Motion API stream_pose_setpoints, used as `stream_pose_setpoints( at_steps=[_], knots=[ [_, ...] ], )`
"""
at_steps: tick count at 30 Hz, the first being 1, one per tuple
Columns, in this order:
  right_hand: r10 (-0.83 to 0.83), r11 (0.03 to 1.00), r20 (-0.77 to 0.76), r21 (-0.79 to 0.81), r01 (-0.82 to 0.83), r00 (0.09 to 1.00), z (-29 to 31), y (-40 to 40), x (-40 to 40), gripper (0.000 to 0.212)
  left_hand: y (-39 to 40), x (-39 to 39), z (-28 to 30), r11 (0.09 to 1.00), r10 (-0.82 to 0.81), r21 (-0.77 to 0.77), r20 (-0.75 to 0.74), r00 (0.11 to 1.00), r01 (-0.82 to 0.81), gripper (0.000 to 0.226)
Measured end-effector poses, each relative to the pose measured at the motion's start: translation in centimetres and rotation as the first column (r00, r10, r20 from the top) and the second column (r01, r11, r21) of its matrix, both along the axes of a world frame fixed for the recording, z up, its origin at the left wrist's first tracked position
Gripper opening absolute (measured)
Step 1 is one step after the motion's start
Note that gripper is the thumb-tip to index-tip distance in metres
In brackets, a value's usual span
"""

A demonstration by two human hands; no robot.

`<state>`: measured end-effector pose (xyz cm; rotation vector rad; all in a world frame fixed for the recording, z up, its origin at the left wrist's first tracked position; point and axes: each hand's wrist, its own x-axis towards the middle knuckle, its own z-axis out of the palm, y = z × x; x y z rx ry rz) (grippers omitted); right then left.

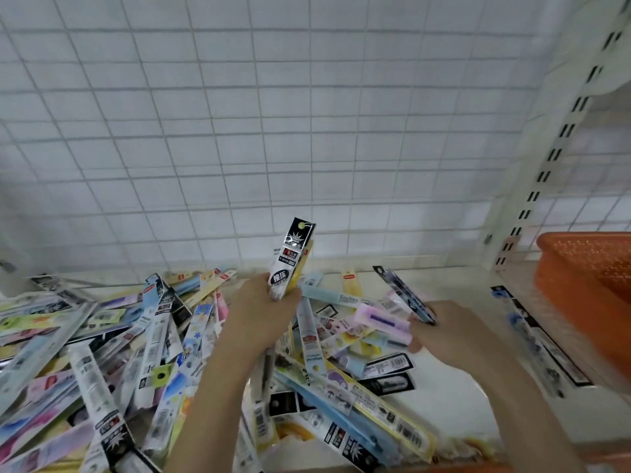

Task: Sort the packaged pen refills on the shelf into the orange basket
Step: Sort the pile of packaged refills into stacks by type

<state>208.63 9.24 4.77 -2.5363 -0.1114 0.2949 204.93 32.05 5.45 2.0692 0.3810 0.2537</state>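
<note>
A big loose pile of packaged pen refills (112, 363) covers the cream shelf (444, 404). My left hand (264, 315) grips a small upright bundle of packs (293, 259), a black-and-white one in front of a yellow one. My right hand (454, 332) pinches a pink pack (382, 320) together with a dark blue pack (406, 295) that sticks up to the left. The orange basket (587, 268) stands at the right edge, beyond the shelf upright.
A white wire grid panel (273, 131) backs the shelf. A slotted white upright (532, 196) stands between the pile and the basket. One long blue-and-black pack (536, 339) lies alone beside the basket.
</note>
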Motion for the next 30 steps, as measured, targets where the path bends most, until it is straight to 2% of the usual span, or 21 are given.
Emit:
stream_pose_setpoints(
  at_steps=[6, 10, 13, 15, 19, 26, 30],
  knots=[
    [-0.04, 0.995, 0.093, 0.091, 0.032, 0.995, 0.8, -1.4, 0.2, 0.04, -1.8, 3.3, -0.1, 0.978, -0.061, 0.191, -0.147, 0.987, 0.089, 0.016],
    [-0.044, 0.992, 0.087, 0.122, 0.033, 0.995, 0.7, -2.4, 1.5, 0.021, -3.8, 5.8, -1.0, 0.957, -0.12, 0.229, -0.256, 0.959, 0.181, 0.005],
    [-0.04, 0.988, 0.062, 0.152, 0.03, 0.997, 0.6, -3.3, 2.3, 0.009, -5.2, 7.4, -2.1, 0.939, -0.113, 0.268, -0.347, 0.931, 0.214, 0.019],
    [-0.019, 0.989, 0.05, 0.149, 0.011, 0.999, 0.5, -4.0, 2.9, 0.013, -6.0, 8.2, -2.5, 0.929, -0.093, 0.294, -0.403, 0.91, 0.225, 0.026],
    [0.006, 0.992, 0.044, 0.122, -0.011, 0.999, 0.2, -5.0, 4.0, 0.033, -6.9, 9.0, -3.1, 0.887, -0.009, 0.401, -0.48, 0.877, 0.228, 0.021],
    [0.101, 0.992, 0.081, 0.071, -0.107, 0.992, -0.1, -5.4, 5.7, 0.014, -7.5, 8.5, -1.7, 0.927, 0.093, 0.369, -0.406, 0.909, 0.07, 0.028],
    [0.245, 0.969, 0.078, 0.005, -0.246, 0.966, 0.1, -4.5, 6.4, 0.014, -6.8, 7.3, 0.1, 0.927, 0.16, 0.371, -0.259, 0.953, -0.055, 0.015]
  ],
)
